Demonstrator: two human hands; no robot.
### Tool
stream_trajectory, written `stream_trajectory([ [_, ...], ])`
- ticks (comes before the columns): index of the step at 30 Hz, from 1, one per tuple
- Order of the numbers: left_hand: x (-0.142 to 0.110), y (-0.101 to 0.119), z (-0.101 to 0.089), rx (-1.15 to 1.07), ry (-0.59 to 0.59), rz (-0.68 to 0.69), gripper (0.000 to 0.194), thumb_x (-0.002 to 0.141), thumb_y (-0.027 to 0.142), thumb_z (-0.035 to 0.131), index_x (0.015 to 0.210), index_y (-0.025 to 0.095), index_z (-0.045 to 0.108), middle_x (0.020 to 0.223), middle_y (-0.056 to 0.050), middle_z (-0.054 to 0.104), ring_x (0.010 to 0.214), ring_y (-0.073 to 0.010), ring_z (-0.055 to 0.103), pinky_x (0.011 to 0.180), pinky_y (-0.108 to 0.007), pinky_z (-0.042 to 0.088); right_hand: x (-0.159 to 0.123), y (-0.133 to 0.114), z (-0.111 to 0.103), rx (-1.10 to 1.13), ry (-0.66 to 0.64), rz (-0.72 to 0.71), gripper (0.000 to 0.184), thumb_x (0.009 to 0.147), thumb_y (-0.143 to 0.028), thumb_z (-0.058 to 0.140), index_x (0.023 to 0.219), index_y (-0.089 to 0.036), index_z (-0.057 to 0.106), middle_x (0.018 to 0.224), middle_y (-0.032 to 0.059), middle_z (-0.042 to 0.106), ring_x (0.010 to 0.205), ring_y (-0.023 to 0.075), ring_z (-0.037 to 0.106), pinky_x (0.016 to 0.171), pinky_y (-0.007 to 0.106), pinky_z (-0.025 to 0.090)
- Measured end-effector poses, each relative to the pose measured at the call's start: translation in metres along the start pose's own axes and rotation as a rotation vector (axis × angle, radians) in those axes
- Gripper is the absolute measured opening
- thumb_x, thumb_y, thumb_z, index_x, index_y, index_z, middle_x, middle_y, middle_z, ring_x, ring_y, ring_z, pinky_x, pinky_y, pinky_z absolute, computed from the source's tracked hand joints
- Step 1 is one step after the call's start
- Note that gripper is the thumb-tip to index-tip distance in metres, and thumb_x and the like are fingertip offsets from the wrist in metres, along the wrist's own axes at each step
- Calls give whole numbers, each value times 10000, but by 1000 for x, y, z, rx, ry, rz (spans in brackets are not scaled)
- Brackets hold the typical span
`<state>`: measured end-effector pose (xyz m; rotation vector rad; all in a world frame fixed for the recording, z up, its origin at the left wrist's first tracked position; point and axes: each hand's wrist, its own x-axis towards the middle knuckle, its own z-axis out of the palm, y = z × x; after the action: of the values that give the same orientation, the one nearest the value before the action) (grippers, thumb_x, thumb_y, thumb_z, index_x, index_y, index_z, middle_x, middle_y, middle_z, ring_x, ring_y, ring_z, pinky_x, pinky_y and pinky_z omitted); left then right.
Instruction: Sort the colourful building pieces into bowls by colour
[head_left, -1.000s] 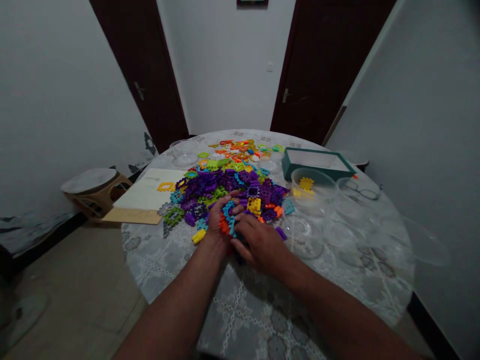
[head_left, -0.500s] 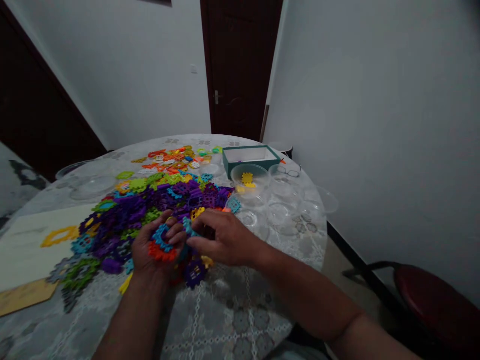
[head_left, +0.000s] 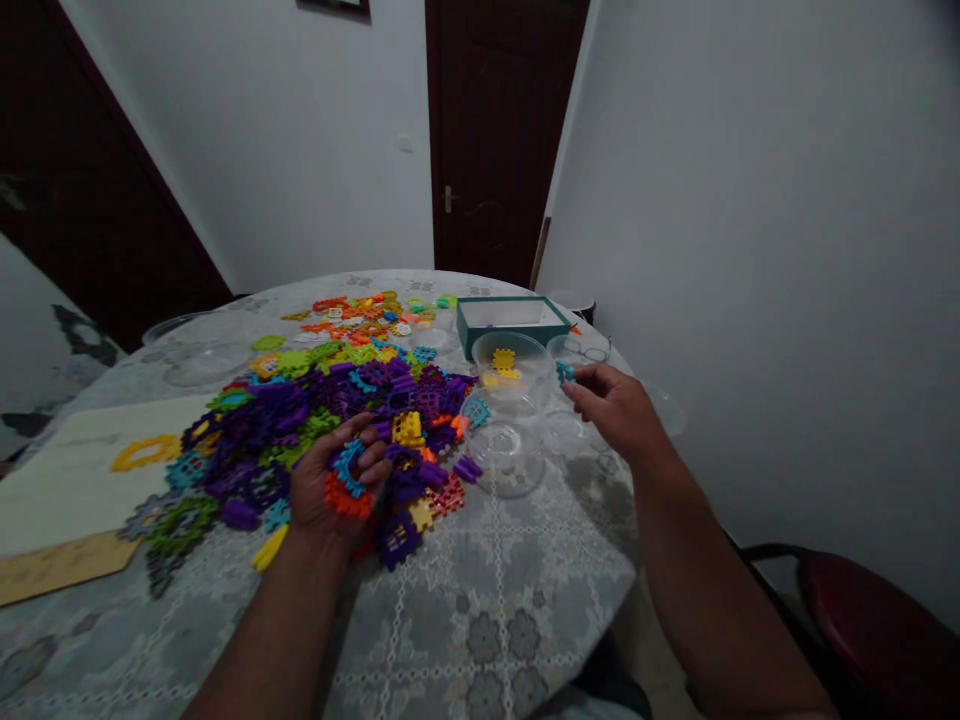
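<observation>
My left hand, palm up at the front of the heap, has its fingers curled round a blue toothed ring piece and an orange toothed piece. Out to the right, my right hand pinches a small teal toothed piece between thumb and fingers, above the clear plastic tubs. One clear tub holds yellow pieces. The heap of plastic building pieces, mostly purple with green, blue and yellow ones, spreads behind and around my left hand.
A green-edged box stands behind the tubs, with eyeglasses to its right. Orange and white pieces lie farther back. A pale board lies at the left. A dark red chair is beyond the table at right.
The view has swung to the right. My right hand has moved away from my left, carrying the teal piece rightward over the tubs. My left hand still holds the blue and orange pieces.
</observation>
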<state>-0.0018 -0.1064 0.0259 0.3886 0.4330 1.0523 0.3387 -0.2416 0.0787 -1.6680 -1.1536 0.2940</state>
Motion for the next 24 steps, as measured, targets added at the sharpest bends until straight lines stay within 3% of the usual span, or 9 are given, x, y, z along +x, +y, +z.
stream_trajectory([
  [7, -1, -2, 2, 38, 32, -4, 249, 808, 103, 587, 1041, 82, 671, 770, -22, 538, 541, -88, 467, 399, -177, 404, 4, 22, -25, -70, 90, 52, 397, 830, -519, 747, 1013, -166, 744, 812, 51, 724, 658, 182, 636, 587, 303, 516],
  [12, -1, -4, 5, 83, 54, -26, 250, 817, 103, 571, 1044, 99, 677, 785, -30, 544, 534, -88, 463, 386, -174, 399, 15, 48, -59, -392, 295, 55, 399, 844, -497, 691, 1060, -170, 769, 938, 102, 779, 747, 218, 691, 708, 346, 543],
  [15, -3, -5, 8, 114, 55, -50, 236, 823, 107, 578, 1038, 108, 677, 804, -37, 557, 539, -86, 464, 386, -172, 406, 23, 68, -74, -579, 311, 112, 343, 832, -426, 670, 1022, -166, 785, 970, 121, 794, 820, 248, 714, 802, 375, 543],
  [20, -4, -7, 10, 173, 40, -46, 234, 817, 114, 596, 1034, 111, 684, 807, -42, 575, 538, -85, 458, 379, -170, 407, 23, 92, -78, -669, 256, 188, 331, 844, -370, 634, 1039, -159, 798, 1018, 141, 809, 913, 269, 741, 877, 373, 546],
  [24, -3, -8, 8, 193, 31, -47, 239, 805, 129, 620, 1033, 121, 691, 814, -50, 599, 532, -90, 469, 378, -181, 416, 15, 84, -71, -660, 340, 143, 336, 877, -336, 589, 1068, -158, 801, 1062, 148, 811, 955, 274, 750, 929, 385, 546],
])
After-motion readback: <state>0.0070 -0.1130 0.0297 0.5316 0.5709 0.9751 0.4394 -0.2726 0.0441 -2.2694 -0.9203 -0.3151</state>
